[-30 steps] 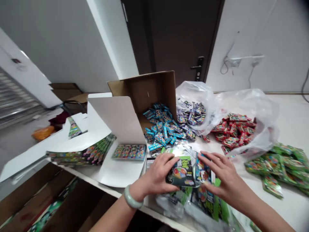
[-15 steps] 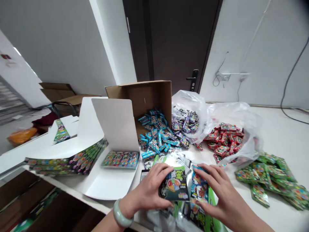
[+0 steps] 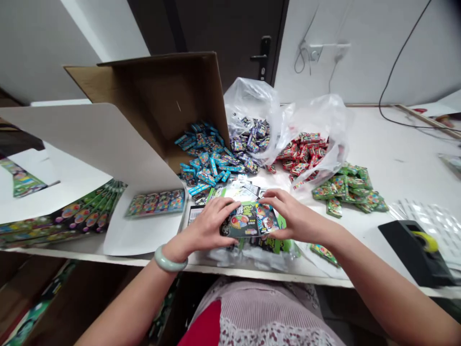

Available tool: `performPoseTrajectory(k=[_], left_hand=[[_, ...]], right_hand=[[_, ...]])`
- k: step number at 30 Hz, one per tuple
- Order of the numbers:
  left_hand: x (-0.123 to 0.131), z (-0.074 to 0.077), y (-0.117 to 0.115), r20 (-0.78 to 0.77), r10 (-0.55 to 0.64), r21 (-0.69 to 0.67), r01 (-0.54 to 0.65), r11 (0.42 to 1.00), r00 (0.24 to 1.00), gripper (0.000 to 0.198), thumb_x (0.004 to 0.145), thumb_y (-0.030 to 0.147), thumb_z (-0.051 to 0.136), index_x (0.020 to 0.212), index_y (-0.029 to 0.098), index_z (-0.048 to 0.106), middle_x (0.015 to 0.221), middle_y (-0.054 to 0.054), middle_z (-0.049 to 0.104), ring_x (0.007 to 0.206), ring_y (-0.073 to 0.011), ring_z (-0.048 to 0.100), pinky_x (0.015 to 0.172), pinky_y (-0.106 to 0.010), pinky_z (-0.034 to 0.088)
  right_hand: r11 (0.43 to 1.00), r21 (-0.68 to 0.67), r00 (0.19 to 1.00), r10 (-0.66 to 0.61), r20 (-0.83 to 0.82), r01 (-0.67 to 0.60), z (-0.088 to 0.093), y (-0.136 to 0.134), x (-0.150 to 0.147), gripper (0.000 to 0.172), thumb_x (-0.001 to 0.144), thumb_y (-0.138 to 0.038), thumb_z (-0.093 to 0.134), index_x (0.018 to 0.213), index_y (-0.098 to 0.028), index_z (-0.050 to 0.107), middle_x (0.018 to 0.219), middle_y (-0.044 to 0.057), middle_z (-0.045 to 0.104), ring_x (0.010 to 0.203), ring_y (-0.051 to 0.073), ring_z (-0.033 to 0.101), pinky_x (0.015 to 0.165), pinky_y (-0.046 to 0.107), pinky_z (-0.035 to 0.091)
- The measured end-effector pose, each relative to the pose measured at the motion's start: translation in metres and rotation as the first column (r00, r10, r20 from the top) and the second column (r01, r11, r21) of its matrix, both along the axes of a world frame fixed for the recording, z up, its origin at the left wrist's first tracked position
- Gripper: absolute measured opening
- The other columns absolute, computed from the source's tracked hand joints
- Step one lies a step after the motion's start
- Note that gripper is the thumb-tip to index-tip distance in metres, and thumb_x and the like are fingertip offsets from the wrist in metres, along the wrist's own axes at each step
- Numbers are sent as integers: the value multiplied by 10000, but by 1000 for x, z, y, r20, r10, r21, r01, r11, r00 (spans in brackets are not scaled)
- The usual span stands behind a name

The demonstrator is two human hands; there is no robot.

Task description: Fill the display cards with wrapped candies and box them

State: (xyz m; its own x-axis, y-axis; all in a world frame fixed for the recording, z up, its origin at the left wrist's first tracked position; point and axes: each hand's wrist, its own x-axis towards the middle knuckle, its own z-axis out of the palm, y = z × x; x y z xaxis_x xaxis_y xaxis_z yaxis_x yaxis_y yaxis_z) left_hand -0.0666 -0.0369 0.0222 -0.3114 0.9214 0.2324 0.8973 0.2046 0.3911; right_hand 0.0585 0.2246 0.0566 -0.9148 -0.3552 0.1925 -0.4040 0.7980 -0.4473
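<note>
Low over the front of the table, my left hand [image 3: 207,223] grips the left edge of a dark printed packet [image 3: 239,222] with green lettering and a colourful wheel. My right hand [image 3: 293,216] pinches the right side of a blue-and-dark printed packet [image 3: 265,218] right beside it. Whether the two are separate or one piece, I cannot tell. Both hands have fingers on the far edge and thumbs near the close edge. Beneath them lie green-and-black printed packets in clear plastic [image 3: 268,245], partly covered by my hands.
A cardboard box [image 3: 144,103] spills blue packets [image 3: 207,161]. Plastic bags hold purple packets [image 3: 254,134] and red packets [image 3: 302,151]; green packets [image 3: 355,187] lie right. A white carton [image 3: 154,235] with a wrapped row of packs [image 3: 156,202] stands left, a tape dispenser [image 3: 414,250] right.
The dark packet and the blue packet have come together edge to edge between my hands, lifted off the plastic. My view has shifted right and down, showing the tape dispenser.
</note>
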Motion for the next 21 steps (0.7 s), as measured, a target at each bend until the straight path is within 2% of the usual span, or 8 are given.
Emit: performPoseTrajectory(k=[3,7,11,14,17,21], left_hand=[[-1,0,-2,52,-23,-8,23,1000,998,895,707,467,777,1455,248,338,1356,-144,452,1259,-337,432,1061,-530,383],[-3,0,-3,59,-18,10,18,1000,998,886,709,509,769,1440,233,352,1361,-145,440,1270,-326,423,1074,-519,376],[-1,-2,0,61,-17,8,16,1000,998,884,709,508,768,1439,223,359,1355,-152,445,1262,-331,432,1061,-522,389],[0,-5,1,59,-18,3,18,1000,998,899,705,517,766,1445,220,352,1351,-161,445,1260,-342,437,1052,-532,398],[-2,-6,-1,63,39,31,-41,999,997,901,698,522,773,1442,233,354,1354,-157,441,1260,-342,442,1050,-531,405],[-4,-1,-6,60,88,69,-92,993,994,891,696,511,781,1433,233,363,1347,-149,451,1261,-331,440,1060,-522,398]], right_hand=[[1000,5,1000,27,0,-27,2,0,1,584,719,-241,732,1254,-197,502,1229,136,508,1158,280,484,998,452,448],[1000,18,1000,-10,-25,10,1,0,-1,579,725,-246,734,1256,-225,505,1285,135,478,1189,302,463,1002,488,430],[1000,-16,1000,5,-14,-5,-5,0,-4,648,701,-393,786,1263,-231,506,1276,136,490,1200,309,462,1002,501,424],[999,-32,1000,2,-31,-3,-7,1,-4,636,705,-415,778,1255,-231,517,1256,134,505,1175,304,479,992,497,429],[995,-29,989,-99,-108,96,-6,3,0,557,739,-389,747,1232,-243,535,1236,128,500,1165,309,480,986,499,427],[959,-78,925,-283,-252,272,-6,1,4,578,747,-401,743,1252,-247,507,1244,134,459,1180,328,451,1004,524,403]])
